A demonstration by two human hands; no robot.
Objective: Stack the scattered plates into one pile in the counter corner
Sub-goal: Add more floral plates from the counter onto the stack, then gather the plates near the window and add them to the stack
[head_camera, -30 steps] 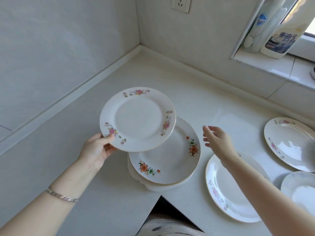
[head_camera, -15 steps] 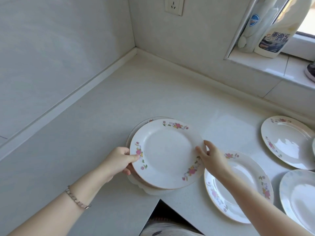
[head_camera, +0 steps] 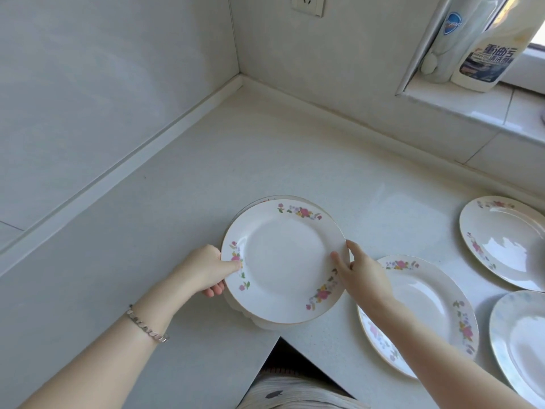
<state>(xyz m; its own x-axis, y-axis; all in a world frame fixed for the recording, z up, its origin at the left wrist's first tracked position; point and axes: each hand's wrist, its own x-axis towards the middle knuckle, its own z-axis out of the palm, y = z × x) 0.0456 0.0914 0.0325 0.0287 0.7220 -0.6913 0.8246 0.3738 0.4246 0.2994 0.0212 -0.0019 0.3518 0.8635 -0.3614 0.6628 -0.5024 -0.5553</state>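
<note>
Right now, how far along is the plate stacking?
Done: a pile has started, with the top plate lying on lower plates whose rims peek out beneath it. In hand: the left hand and right hand both grip the top plate's rim. Left: the near plate, far plate and cut-off plate lie unstacked on the right, and the pile sits well short of the counter corner.
</note>
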